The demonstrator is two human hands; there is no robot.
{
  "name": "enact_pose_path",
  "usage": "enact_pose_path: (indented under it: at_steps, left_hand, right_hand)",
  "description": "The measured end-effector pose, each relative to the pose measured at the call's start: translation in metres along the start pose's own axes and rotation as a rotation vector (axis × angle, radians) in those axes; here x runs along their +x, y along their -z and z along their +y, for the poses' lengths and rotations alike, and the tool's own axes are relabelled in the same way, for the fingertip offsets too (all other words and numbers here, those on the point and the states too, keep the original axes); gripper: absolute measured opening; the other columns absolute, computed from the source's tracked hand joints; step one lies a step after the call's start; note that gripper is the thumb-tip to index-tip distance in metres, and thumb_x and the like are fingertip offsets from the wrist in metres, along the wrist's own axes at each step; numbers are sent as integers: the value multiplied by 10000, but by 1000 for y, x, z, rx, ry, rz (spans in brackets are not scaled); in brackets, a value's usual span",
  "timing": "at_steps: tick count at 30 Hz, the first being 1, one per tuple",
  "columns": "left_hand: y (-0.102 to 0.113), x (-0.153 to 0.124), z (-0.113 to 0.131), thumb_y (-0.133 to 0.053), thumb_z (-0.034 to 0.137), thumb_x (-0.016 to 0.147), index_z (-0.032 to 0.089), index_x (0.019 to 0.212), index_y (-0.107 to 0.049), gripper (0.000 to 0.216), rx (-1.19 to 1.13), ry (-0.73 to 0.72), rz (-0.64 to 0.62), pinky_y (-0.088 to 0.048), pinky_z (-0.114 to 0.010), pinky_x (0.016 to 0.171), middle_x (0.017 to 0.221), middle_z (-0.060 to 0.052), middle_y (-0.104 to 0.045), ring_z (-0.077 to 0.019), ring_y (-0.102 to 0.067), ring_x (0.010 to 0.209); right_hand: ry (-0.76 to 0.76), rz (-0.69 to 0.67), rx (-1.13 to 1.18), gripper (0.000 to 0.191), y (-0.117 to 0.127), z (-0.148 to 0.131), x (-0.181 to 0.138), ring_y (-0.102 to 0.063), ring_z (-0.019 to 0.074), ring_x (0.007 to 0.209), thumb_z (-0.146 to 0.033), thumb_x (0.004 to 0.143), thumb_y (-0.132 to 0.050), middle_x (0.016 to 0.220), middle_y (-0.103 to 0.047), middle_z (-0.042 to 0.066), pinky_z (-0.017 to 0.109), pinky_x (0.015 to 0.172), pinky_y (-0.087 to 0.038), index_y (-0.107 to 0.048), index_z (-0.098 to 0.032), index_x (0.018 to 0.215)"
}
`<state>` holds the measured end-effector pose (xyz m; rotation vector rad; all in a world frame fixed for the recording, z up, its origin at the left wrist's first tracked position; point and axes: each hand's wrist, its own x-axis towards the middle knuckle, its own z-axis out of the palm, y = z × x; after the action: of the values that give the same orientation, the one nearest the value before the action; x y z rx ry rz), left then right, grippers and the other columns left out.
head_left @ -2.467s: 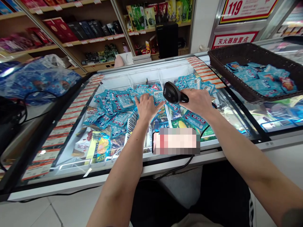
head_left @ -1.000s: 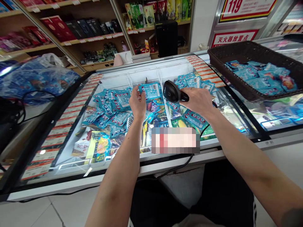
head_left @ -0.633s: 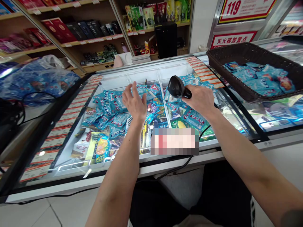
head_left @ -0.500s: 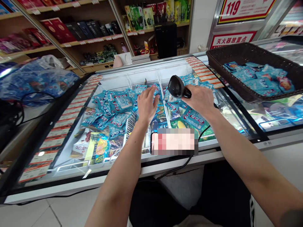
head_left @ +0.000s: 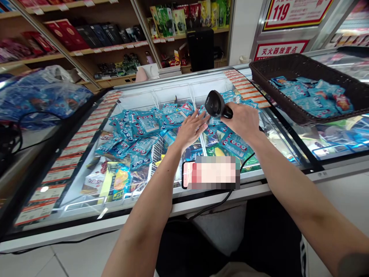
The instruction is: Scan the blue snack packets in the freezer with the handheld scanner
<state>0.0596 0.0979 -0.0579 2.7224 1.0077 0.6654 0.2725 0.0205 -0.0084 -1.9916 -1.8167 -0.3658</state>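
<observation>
Far left, I log a blue plastic bag (head_left: 40, 96) on the counter, then blue packets (head_left: 138, 125) heaped in the open freezer (head_left: 178, 90). My left hand (head_left: 191, 129) hovers over that heap with fingers spread, pinching nothing. My right hand (head_left: 244, 122) is wrapped tight around the black scanner (head_left: 215, 103), just above the packets, and at far right is a dark basket (head_left: 291, 63).

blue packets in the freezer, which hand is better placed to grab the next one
Probably the left: the left hand is open and empty, fingers spread low over the blue packets, while the right hand is wrapped around the black barcode scanner.
</observation>
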Motion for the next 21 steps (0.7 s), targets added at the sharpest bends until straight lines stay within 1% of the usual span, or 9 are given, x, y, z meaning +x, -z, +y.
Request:
enact_pose_path:
  at_steps: [3,5,6,8,11,14,16,18,21]
  left_hand:
    - [2,-2,3,-274,591,983,261,1230,-649,557,10,46,70,-282,-496,1192,1493,-45,-517,-253,-295,1497]
    - [0,-2,2,-315,600,972,223,1115,-679,543,-21,54,113,-311,-477,1177,1472,-77,-537,-254,-335,1479]
    - [-1,-1,1,-339,606,964,213,1094,-672,532,-40,52,123,-323,-473,1169,1470,-92,-536,-258,-344,1474]
    - [-5,-1,-2,-390,615,945,206,1156,-627,518,-73,46,130,-340,-476,1155,1436,-120,-562,-266,-373,1457]
    - [-10,-1,-7,-477,611,913,210,1293,-525,555,-89,42,129,-375,-479,1115,1320,-134,-630,-282,-484,1367]
    - [-11,-1,-12,-607,586,849,224,1350,-473,632,-118,38,163,-409,-467,1068,1318,-138,-608,-292,-548,1273]
    - [-11,-1,-17,-703,558,782,234,1399,-436,746,-187,50,214,-428,-466,1042,1306,-141,-596,-290,-573,1212]
    - [-10,-1,-22,-745,510,754,240,1398,-458,755,-319,97,265,-471,-440,980,1224,-122,-612,-259,-613,1100]
    - [-8,-1,-29,-707,405,793,228,1257,-601,507,-573,221,330,-517,-325,779,1005,-61,-620,-165,-625,847]
  right_hand:
    - [-3,4,-2,380,0,0,0,-655,283,839,-455,869,-568,914,-734,119,329,683,-384,-687,-190,1115]
    - [0,10,2,374,1,-1,-1,-654,287,831,-453,870,-569,906,-734,121,331,681,-388,-691,-190,1105]
    - [2,12,4,368,2,-1,-1,-654,289,828,-452,872,-568,904,-735,122,334,681,-390,-692,-193,1102]
    - [6,12,8,362,3,-2,-1,-655,293,828,-452,876,-566,904,-735,122,339,685,-392,-692,-200,1102]
    - [6,-1,7,365,4,-3,-1,-657,298,838,-457,880,-561,909,-733,128,345,693,-394,-690,-198,1102]
    - [7,-14,9,364,4,-3,-1,-657,297,839,-445,885,-553,914,-731,131,346,695,-394,-684,-192,1111]
    - [11,-12,11,359,4,-3,-2,-655,294,839,-435,884,-552,917,-730,130,346,693,-392,-681,-192,1115]
    - [15,-4,14,356,3,-2,-2,-651,290,836,-434,881,-555,916,-729,126,345,689,-390,-681,-190,1107]
    - [24,17,25,353,2,-2,-2,-647,281,831,-442,876,-557,917,-729,119,340,684,-388,-682,-188,1087]
